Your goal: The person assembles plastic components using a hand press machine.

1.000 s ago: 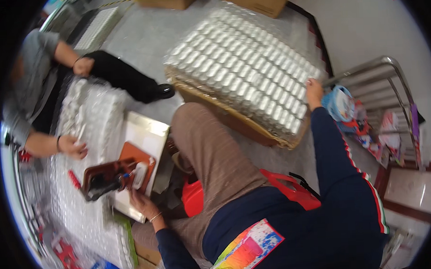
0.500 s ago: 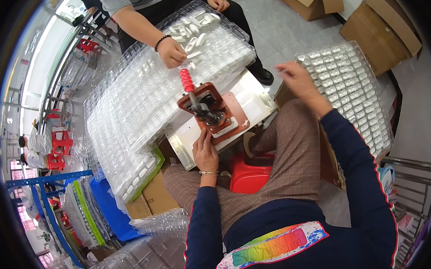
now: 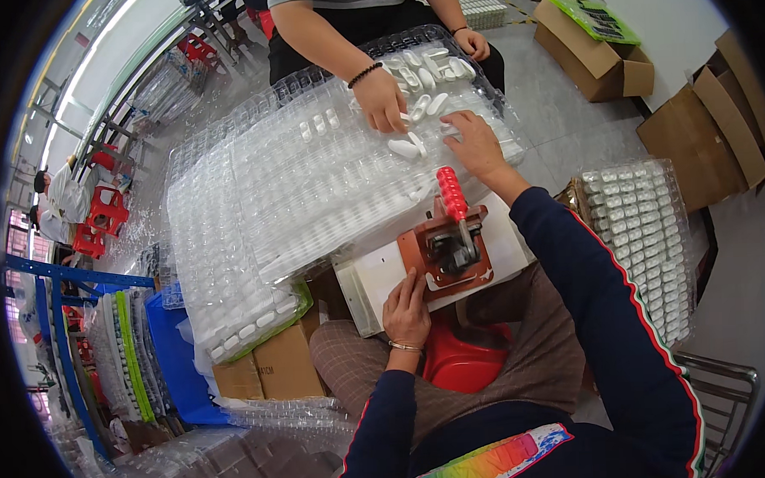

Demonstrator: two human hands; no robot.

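Observation:
My left hand (image 3: 407, 311) lies with its fingers stretched out, fingertips against the near left edge of a brown-red hand press (image 3: 449, 252). The press has a red ribbed lever handle (image 3: 452, 193) and stands on a white board (image 3: 375, 273). My right hand (image 3: 479, 154) reaches past the handle to the clear plastic trays (image 3: 314, 199). Its thumb and finger close around a small white plastic piece (image 3: 450, 130). Several loose white oval pieces (image 3: 424, 107) lie on the trays. Beside my right hand, a co-worker's hand (image 3: 381, 102) is among these pieces, fingers pointing down.
A filled tray of white pieces (image 3: 635, 247) stands on my right, with cardboard boxes (image 3: 691, 140) beyond it. A red stool (image 3: 466, 354) is below the board. At left are a blue bin (image 3: 180, 356) and a blue rack (image 3: 80, 275).
My right hand has swung left from beside the filled tray to the loose white pieces. The view has shifted. My left hand stays at the press, and the co-worker's hand remains over the pieces.

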